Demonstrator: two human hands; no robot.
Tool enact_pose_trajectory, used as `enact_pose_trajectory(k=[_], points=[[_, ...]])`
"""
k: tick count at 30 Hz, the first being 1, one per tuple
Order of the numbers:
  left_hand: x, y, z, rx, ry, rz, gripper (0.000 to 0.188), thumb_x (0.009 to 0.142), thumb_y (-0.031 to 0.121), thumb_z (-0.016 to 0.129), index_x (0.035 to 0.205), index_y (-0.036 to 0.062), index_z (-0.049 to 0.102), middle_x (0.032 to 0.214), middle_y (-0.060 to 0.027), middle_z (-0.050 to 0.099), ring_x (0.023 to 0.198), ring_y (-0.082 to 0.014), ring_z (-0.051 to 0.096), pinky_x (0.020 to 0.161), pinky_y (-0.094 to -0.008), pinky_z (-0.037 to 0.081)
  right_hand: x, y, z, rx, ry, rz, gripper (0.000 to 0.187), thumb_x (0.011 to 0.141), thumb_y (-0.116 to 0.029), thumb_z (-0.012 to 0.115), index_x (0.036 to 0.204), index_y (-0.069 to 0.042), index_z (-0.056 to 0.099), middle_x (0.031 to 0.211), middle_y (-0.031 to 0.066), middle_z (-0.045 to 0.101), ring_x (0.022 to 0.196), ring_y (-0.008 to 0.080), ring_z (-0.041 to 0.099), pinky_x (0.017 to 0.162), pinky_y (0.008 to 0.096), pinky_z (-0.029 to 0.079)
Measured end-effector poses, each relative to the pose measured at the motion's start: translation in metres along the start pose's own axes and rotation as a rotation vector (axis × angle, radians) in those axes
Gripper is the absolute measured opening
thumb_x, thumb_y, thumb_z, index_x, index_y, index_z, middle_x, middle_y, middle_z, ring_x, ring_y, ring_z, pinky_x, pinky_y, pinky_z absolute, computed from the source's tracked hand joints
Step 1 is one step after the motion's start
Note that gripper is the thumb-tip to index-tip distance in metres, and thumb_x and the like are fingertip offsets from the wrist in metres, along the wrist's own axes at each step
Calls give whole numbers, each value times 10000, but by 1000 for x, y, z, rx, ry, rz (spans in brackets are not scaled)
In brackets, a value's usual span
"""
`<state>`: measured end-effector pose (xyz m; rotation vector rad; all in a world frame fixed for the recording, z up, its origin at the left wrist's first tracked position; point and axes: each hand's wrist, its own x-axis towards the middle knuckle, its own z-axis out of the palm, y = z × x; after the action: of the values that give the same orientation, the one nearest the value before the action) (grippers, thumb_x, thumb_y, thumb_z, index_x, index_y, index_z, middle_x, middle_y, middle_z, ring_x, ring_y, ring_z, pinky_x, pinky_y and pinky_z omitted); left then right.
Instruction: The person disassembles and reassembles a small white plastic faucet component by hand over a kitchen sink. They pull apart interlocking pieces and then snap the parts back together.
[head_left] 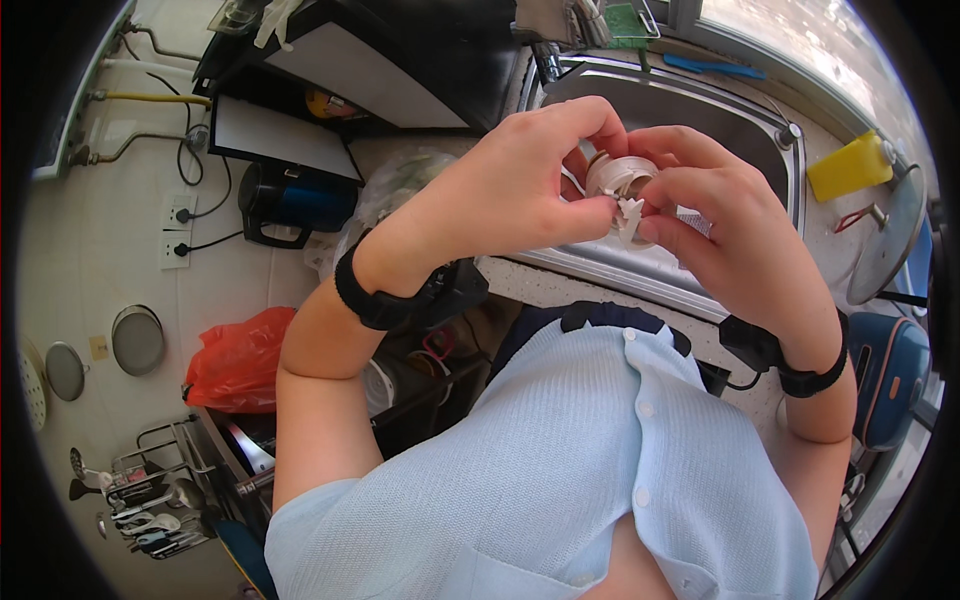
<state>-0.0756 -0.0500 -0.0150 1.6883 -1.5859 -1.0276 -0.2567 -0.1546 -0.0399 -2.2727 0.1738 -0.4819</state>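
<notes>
Both hands meet over the front edge of a steel sink (690, 100), around a small white, round, hollow plastic piece (606, 176). My left hand (520, 185) grips it from the left, with the thumb at its lower side and the fingers curled behind. From the right, my right hand (715, 195) pinches at the same piece with bent fingers. A jagged white bit (630, 218) sticks out below, between the two thumbs. Whether it is joined to the round piece I cannot tell. Some fingertips are hidden behind the piece.
A yellow container (850, 167) and a glass lid (888, 235) stand right of the sink. A blue kettle (297, 205) and crumpled clear plastic bags (400, 185) are at the left. Below them are a red bag (240, 360) and a utensil rack (160, 490).
</notes>
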Motion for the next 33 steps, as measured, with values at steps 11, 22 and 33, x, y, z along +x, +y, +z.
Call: enact_pose_trajectory(k=[11,22,33], points=[[3,-18,10,-172,50,48,314,800,80,579,1096,18,494,1022,-48,541,946,-133,542,791,-266,488,1,7,1,217,55,28,100,764,-33,655,792,48,604,1105,153,601,745,259,614,670,299,492],[2,-14,13,-111,59,-33,277,771,1,575,1044,-10,527,941,-59,593,853,-99,593,697,-221,496,2,11,3,253,-34,139,134,787,-68,651,815,59,616,1129,175,604,719,216,618,659,287,496],[2,-18,12,-45,11,-45,281,790,4,519,1069,-24,542,921,-57,628,824,-78,589,729,-211,481,2,14,9,307,-48,144,133,800,-62,661,832,58,615,1067,124,582,798,197,607,687,280,509]])
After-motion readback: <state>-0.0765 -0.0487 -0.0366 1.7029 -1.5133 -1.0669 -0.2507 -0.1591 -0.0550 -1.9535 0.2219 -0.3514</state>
